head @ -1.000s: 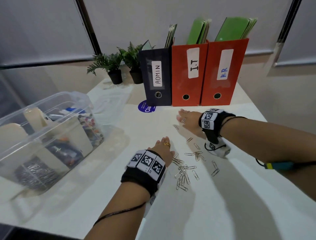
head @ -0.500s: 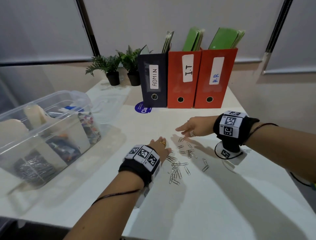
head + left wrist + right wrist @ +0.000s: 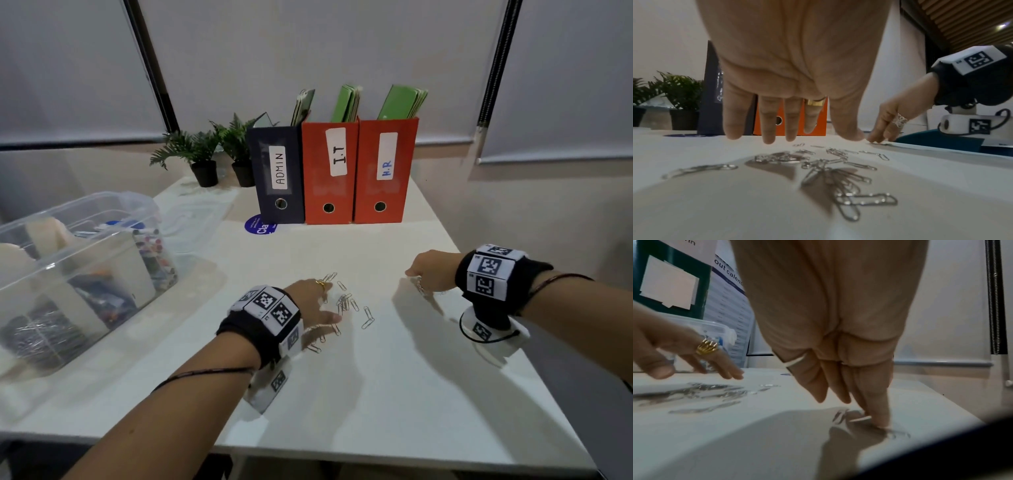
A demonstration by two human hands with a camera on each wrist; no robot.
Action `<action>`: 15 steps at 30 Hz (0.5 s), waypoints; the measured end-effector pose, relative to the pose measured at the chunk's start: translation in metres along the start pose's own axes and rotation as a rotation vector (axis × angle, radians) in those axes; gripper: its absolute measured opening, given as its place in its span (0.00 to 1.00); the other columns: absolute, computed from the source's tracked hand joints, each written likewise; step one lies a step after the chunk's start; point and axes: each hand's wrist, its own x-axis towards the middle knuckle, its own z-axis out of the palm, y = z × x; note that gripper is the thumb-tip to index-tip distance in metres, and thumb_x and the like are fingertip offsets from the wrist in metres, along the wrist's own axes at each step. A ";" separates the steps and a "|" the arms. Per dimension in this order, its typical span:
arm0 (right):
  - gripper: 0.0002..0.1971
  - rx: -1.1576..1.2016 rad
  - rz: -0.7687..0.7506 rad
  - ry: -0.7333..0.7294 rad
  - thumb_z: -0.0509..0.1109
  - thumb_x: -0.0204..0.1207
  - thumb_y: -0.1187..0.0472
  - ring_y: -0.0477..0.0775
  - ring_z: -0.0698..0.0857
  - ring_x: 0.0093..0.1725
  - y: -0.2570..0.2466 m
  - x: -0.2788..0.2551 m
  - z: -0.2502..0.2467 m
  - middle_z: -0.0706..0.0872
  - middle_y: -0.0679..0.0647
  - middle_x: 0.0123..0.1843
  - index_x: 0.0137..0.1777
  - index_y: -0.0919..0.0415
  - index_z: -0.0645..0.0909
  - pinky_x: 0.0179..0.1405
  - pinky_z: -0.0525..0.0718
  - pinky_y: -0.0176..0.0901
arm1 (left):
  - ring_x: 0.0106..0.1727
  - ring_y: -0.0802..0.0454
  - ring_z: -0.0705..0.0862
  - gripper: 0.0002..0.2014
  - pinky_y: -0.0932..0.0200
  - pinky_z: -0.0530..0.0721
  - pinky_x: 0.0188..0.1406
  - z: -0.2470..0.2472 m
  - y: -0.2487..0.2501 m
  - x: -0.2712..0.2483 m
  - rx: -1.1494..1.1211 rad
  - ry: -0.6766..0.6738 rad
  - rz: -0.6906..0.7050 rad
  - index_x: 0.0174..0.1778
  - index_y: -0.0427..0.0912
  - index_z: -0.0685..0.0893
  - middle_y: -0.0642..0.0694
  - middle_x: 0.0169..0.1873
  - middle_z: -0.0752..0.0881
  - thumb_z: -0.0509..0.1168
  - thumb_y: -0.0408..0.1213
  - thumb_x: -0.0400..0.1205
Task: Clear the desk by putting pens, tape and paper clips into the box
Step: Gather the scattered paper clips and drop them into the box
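Nearest the desk's front edge, the left hand (image 3: 310, 305) lies low over the white desk (image 3: 376, 394), palm down, fingers (image 3: 768, 129) straight and spread wide, gripping nothing. A gold ring (image 3: 815, 102) sits on one finger. Scattered paper clips (image 3: 346, 303) lie loose on the desktop beneath and just beyond this hand; in the left wrist view several overlap in a small heap directly under the palm, with single clips lying apart around it.

To the right, at about the same depth, the right hand (image 3: 430, 274) reaches down with fingers extended and held close together. Its fingertips (image 3: 880, 417) press the desk surface, with a few separate clips (image 3: 840, 416) at or just beside them. Whether any clip is pinched cannot be told; the fingers appear straight. This hand stands well apart from the main scatter.

At the left side of the desk sits the clear plastic box (image 3: 102, 205), uncovered and divided into compartments. A mass of paper clips fills the near compartment; pens and markers occupy a farther one; pale rolls of tape stand at the left.

Farther back stand three file boxes: navy ADMIN (image 3: 279, 171), red I.T (image 3: 329, 171), red H.R (image 3: 385, 171). Two small potted plants (image 3: 205, 157) stand to their left, by the wall.
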 end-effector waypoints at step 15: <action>0.08 0.274 -0.156 0.148 0.55 0.78 0.71 0.58 0.80 0.50 -0.080 0.009 0.023 0.83 0.64 0.56 0.50 0.66 0.75 0.43 0.72 0.41 | 0.65 0.46 0.79 0.22 0.58 0.77 0.63 0.005 0.000 -0.007 0.080 0.093 -0.141 0.66 0.36 0.78 0.41 0.63 0.81 0.69 0.41 0.79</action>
